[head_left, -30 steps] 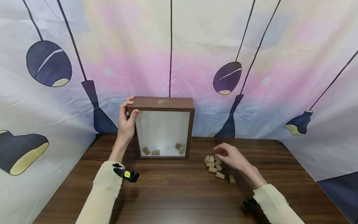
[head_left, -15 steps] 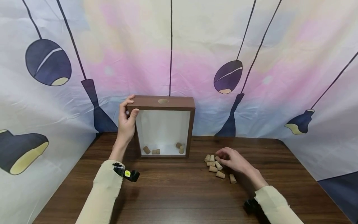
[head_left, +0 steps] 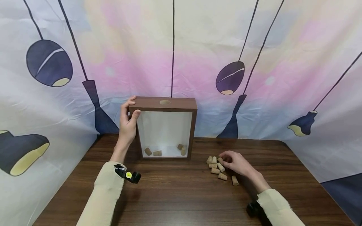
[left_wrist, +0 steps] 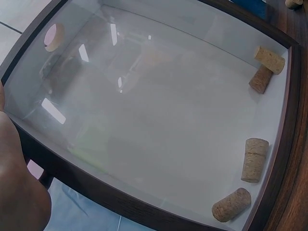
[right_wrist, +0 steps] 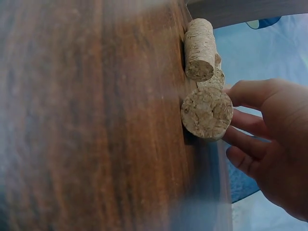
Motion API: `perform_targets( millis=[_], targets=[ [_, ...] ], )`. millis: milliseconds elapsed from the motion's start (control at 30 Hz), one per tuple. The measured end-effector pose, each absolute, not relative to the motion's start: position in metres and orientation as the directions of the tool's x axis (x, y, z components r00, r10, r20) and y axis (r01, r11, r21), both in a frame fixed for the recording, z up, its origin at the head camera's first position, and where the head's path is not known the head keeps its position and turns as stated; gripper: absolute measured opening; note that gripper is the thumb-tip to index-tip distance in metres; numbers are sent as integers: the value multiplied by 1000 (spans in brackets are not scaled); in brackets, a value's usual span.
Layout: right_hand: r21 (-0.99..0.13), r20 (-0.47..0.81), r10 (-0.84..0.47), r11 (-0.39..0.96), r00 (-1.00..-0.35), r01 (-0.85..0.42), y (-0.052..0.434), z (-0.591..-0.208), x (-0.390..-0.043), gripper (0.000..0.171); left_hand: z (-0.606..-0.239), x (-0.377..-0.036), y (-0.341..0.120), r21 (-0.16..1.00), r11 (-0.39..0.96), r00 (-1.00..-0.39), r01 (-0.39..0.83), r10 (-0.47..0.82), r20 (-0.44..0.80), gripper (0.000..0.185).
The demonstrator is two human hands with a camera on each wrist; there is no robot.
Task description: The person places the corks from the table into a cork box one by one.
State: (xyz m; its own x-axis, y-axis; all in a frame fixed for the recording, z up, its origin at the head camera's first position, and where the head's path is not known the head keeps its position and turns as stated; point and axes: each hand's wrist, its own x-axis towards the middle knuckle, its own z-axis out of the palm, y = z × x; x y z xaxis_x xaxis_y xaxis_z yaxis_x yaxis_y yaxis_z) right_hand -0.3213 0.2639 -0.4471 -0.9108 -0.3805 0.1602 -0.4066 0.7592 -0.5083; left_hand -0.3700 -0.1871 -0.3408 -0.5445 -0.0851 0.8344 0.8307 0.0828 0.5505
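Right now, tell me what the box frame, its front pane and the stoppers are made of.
Frame: dark brown wood or wood-look board, matte, faint grain. Pane: clear glass or acrylic, glossy, showing reflections. Stoppers: natural cork, tan, speckled and porous on the end face.

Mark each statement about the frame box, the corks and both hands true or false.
1. The left hand grips the shadow box at its upper left corner. True.
2. Four corks lie inside the box. True.
3. The hole in the box's top is plugged with a cork. False: it is open.
4. The right hand hangs high above the table. False: it is down at the loose corks, fingers on one.
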Motion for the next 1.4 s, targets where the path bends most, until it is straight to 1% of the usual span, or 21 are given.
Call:
perform_targets(
  millis=[167, 233, 467, 733, 1400],
  targets=[
    [-531, 168, -342, 759, -924, -377, 263, -446, -320, 21, -331, -355, -182, 558, 86, -553, 825, -77, 830, 38],
    [-534, 184, -344, 752, -921, -387, 263, -444, -319, 20, -329, -350, -180, 563, 90, -558, 822, -76, 826, 37],
    [-536, 281, -340, 720, -897, -441, 261, -430, -319, 22, -327, -348, -181, 570, 93, -565, 816, -75, 821, 37],
    [-521, 341, -340, 708, -876, -477, 255, -411, -319, 22, -327, -348, -181, 567, 90, -561, 819, -80, 824, 34],
    [-429, 502, -385, 667, -775, -609, 231, -341, -323, 24, -327, -349, -180, 568, 92, -563, 818, -74, 823, 33]
  ],
)
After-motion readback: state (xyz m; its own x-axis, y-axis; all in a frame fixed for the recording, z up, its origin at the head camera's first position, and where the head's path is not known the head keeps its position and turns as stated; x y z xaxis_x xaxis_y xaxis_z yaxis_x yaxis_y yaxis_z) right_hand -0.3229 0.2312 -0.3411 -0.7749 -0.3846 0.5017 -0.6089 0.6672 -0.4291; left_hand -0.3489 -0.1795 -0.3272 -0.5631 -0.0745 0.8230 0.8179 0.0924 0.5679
